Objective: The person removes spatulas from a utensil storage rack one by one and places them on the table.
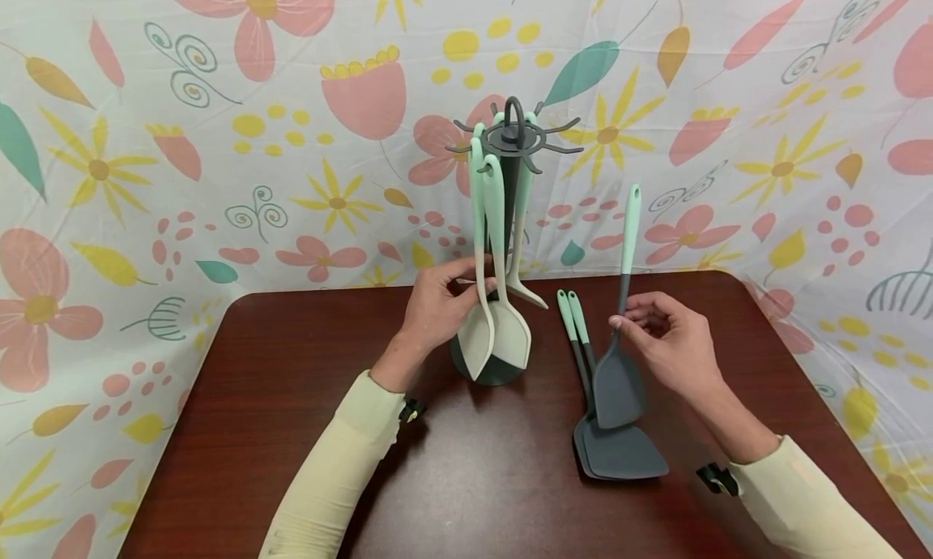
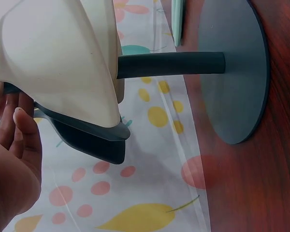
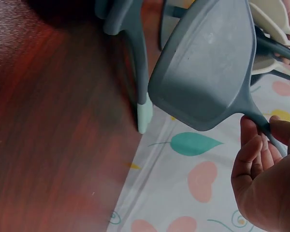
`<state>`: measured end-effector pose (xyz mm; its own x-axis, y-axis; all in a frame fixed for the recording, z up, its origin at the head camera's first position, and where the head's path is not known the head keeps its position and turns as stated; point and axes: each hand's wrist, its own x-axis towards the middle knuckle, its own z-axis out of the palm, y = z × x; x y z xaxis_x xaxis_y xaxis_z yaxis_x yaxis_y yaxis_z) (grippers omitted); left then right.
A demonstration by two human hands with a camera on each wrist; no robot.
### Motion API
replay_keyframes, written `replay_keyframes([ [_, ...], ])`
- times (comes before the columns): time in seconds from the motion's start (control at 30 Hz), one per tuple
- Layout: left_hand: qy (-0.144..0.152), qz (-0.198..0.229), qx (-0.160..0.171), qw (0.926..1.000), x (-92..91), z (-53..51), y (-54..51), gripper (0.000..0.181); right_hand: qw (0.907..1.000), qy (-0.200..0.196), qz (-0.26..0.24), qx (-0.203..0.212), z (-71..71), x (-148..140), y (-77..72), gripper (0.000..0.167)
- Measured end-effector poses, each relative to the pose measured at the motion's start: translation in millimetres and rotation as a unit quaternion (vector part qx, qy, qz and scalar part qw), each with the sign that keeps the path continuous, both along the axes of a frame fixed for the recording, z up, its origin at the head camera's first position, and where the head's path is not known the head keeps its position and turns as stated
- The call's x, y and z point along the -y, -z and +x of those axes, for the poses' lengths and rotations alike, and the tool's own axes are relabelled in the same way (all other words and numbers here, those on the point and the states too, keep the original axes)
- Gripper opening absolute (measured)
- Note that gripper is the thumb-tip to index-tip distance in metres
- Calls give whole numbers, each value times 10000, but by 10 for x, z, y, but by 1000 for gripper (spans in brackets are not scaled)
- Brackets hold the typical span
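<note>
My left hand (image 1: 440, 304) grips the dark pole of a utensil stand (image 1: 513, 138); the hanging utensils partly hide its fingers. Around that pole hang several utensils with mint handles, among them a cream-headed turner (image 1: 513, 340). Dark utensil heads (image 2: 89, 140) show below the cream ones in the left wrist view. My right hand (image 1: 674, 344) pinches a dark grey spatula (image 1: 619, 389) by its neck, mint handle (image 1: 630, 227) upward and blade down. Its broad blade (image 3: 203, 63) fills much of the right wrist view. Just below lie two more grey spatulas (image 1: 627, 454), overlapping on the table.
The stand's round base (image 2: 237, 87) rests on a dark red-brown wooden table (image 1: 291, 397). Bare hooks (image 1: 561, 146) stick out at the right of the stand's top. A flower-patterned cloth (image 1: 277, 138) hangs behind the table and at its sides.
</note>
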<state>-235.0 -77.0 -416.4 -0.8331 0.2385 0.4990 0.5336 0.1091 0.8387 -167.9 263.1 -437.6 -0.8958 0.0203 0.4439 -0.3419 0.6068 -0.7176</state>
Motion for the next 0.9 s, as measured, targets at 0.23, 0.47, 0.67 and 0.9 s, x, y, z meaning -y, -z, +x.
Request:
replay_keyframes([
  [0.23,46,-42,-55,10000,4,-7,10,26,9998,-18,128,160,46,-38,69,24],
  [0.47,-12,-14,-20,10000,5,-4,6,26,9996,-64,165,236,51,-22,73,21],
  [0.67,-26,10,10,10000,1,2,1,25,9988,-36,322,361,63,-38,109,19],
  [0.9,-63,-58,-8,10000,10,-5,1,25,9976,-82,468,502,68,-58,163,18],
])
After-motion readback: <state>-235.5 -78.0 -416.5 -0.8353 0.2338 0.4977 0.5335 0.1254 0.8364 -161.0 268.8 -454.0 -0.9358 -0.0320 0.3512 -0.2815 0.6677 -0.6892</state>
